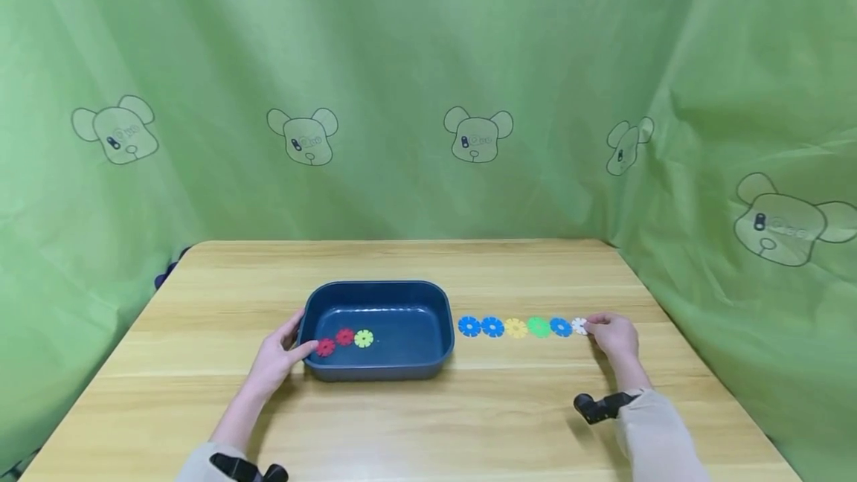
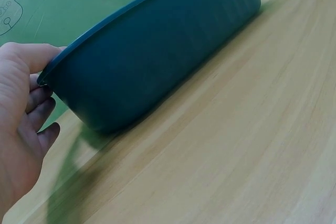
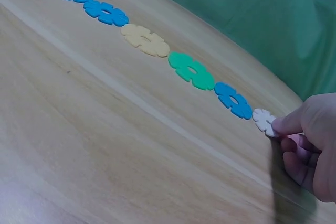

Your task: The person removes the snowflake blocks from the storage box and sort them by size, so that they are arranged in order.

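My left hand (image 1: 273, 360) grips the left end of a dark blue plastic tub (image 1: 395, 372), thumb over the rim and fingers against the outside wall. Two red snowflake discs (image 1: 344, 337) and a yellow-green snowflake disc (image 1: 364, 338) lie inside the tub. At the right end of a row on the table, my right hand (image 3: 315, 142) pinches a white snowflake disc (image 3: 264, 121) between thumb and fingers. Left of it in the row come a blue disc (image 3: 233, 100), a green disc (image 3: 181, 66), a yellow disc (image 3: 139, 39) and two more blue discs (image 3: 106, 12).
The wooden table (image 1: 415, 430) carries the tub left of the middle, with the disc row running from beside its right wall. Green curtains (image 1: 402, 192) printed with bear heads hang along the back and sides. A black wrist device (image 1: 602, 406) sits on each forearm.
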The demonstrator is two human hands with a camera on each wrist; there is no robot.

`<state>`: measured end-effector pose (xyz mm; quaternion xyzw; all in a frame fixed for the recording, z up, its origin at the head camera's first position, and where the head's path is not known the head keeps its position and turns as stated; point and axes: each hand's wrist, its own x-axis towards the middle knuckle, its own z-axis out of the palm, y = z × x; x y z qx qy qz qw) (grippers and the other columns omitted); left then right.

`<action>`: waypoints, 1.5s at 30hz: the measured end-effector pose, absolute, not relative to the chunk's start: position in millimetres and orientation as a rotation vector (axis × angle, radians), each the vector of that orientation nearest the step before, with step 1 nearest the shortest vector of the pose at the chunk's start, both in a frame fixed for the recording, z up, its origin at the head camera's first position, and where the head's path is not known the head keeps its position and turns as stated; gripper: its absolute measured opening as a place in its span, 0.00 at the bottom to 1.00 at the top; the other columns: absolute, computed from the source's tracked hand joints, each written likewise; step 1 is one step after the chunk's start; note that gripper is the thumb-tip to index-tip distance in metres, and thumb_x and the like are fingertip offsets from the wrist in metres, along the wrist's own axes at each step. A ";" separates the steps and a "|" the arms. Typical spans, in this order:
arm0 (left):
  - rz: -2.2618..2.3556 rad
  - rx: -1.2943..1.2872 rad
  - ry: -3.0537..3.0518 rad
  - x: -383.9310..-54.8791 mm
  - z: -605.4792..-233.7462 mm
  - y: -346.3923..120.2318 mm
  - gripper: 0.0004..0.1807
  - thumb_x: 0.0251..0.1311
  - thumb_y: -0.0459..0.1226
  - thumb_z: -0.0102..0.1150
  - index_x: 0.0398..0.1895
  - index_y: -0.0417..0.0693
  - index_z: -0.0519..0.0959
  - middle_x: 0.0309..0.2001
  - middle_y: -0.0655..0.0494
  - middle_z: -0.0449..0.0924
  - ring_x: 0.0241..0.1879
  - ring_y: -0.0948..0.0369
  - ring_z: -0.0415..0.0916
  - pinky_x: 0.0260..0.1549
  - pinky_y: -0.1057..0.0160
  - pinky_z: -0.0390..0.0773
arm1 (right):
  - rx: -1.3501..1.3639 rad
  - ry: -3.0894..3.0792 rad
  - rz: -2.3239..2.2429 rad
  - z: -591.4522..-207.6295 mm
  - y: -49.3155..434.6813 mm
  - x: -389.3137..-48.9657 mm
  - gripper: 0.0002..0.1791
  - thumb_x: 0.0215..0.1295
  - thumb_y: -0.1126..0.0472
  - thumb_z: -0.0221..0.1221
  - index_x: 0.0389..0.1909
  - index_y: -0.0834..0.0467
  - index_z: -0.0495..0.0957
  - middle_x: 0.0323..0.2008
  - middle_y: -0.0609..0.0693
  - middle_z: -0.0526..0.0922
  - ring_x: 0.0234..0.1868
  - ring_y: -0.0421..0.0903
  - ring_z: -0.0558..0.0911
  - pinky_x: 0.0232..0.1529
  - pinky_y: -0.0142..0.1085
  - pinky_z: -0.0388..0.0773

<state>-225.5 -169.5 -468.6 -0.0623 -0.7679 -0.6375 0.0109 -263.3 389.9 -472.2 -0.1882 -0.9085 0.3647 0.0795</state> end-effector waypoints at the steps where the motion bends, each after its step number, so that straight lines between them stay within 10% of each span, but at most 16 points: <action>1: -1.991 -0.196 -2.396 -225.2 -468.6 -169.5 0.37 0.57 0.29 0.59 0.68 0.32 0.55 0.67 0.35 0.55 0.65 0.44 0.55 0.62 0.55 0.56 | -0.563 -2.730 1.076 -472.1 389.7 -262.9 0.13 0.61 0.63 0.55 0.39 0.71 0.77 0.33 0.62 0.80 0.31 0.51 0.75 0.24 0.31 0.70; 16: -1.997 -0.178 -2.403 -226.5 -470.4 -170.2 0.37 0.57 0.30 0.59 0.68 0.33 0.55 0.67 0.36 0.55 0.65 0.44 0.55 0.62 0.55 0.56 | -0.564 -2.680 1.211 -470.7 389.9 -262.5 0.15 0.61 0.64 0.55 0.43 0.72 0.76 0.34 0.62 0.80 0.29 0.46 0.76 0.21 0.29 0.73; 24: -1.958 -0.162 -2.425 -228.7 -474.3 -170.1 0.37 0.57 0.31 0.61 0.68 0.35 0.56 0.67 0.38 0.56 0.65 0.45 0.55 0.62 0.55 0.57 | -0.433 -2.703 1.145 -452.5 376.8 -267.5 0.20 0.63 0.60 0.54 0.49 0.71 0.74 0.47 0.68 0.76 0.44 0.60 0.75 0.39 0.42 0.72; 45: -1.984 -0.161 -2.416 -230.5 -474.4 -172.5 0.38 0.57 0.32 0.61 0.69 0.37 0.56 0.68 0.39 0.55 0.66 0.45 0.54 0.62 0.55 0.57 | 0.158 -2.737 1.577 -385.6 233.3 -294.9 0.20 0.62 0.63 0.58 0.52 0.70 0.71 0.37 0.57 0.80 0.35 0.48 0.78 0.38 0.43 0.80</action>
